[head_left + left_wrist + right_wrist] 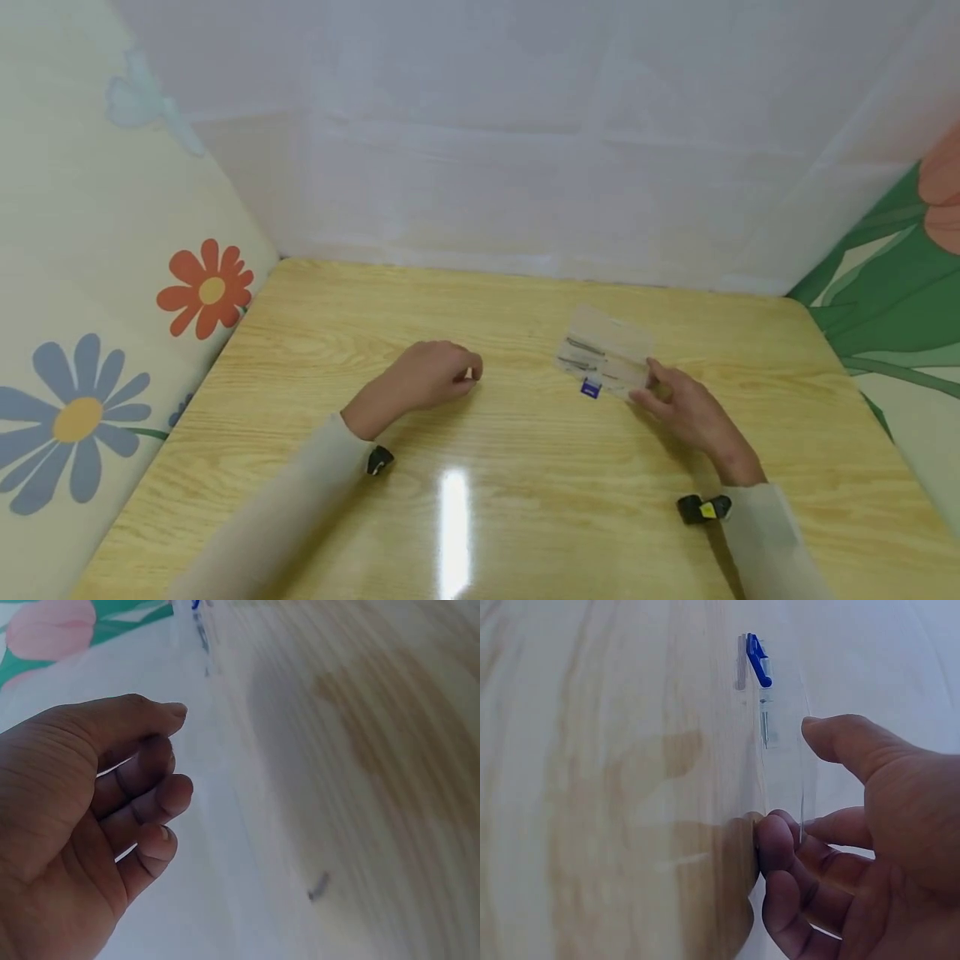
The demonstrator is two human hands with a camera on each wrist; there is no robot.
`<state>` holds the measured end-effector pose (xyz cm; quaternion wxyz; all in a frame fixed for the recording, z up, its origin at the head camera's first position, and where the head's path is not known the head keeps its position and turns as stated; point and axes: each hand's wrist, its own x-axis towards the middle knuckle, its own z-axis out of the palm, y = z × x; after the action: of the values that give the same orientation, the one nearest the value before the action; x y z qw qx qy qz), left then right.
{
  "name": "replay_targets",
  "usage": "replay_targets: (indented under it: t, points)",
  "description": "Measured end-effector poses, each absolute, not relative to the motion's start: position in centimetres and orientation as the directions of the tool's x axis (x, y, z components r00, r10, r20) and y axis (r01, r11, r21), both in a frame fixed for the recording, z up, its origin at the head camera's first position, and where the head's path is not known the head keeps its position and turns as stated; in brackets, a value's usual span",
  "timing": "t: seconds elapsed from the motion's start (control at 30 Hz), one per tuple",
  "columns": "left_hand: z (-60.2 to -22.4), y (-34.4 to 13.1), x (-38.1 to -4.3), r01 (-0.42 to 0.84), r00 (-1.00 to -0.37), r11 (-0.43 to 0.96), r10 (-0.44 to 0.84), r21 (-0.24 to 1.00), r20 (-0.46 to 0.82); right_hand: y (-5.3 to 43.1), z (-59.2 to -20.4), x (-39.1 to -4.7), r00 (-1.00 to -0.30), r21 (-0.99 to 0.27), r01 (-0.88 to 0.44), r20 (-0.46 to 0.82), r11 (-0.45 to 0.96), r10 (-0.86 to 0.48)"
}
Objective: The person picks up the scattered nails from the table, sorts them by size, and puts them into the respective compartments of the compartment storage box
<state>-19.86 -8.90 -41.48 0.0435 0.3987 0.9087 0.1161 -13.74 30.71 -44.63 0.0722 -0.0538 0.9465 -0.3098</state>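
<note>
A flat clear plastic case (626,337) lies at the right middle of the wooden table, with a blue latch (591,388) on its near side. Through the plastic show a few thin, dark metal pieces (585,343), too small to name. My right hand (693,408) grips the right end of the case, thumb on the near side. From the right wrist, the blue latch (759,661) stands out beyond the fingers (776,844) at the case's edge. Left of the case, my left hand (431,375) hovers over the table, its fingers loosely curled around nothing.
The wooden table (330,325) meets a white cloth wall (465,167) at the back. Flower-printed panels stand at the left (135,275) and right (900,317). Each wrist wears a small black device. A light streak reflects off the near tabletop.
</note>
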Motion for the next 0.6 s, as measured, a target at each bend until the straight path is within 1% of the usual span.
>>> replay_targets:
  t: [0.07,0.23,0.4,0.6]
  points:
    - [-41.7,-10.2,-19.8,0.692,-0.702,0.675,0.712,0.255,0.019,30.6,-44.6,-13.7,-0.983,-0.594,-0.054,-0.108,0.802,-0.147]
    - [-41.8,-12.8,-19.6,0.669,-0.729,0.697,0.683,0.258,0.044,30.6,-44.6,-13.7,-0.984,-0.59,-0.052,-0.109,0.806,-0.143]
    - [-41.7,-14.8,-19.4,0.633,-0.761,0.727,0.647,0.267,0.043,30.4,-44.6,-13.6,-0.983,-0.597,-0.05,-0.11,0.801,-0.144]
    - [-41.8,-16.3,-19.5,0.613,-0.777,0.742,0.629,0.271,0.032,30.3,-44.4,-13.6,-0.984,-0.587,-0.053,-0.108,0.808,-0.144]
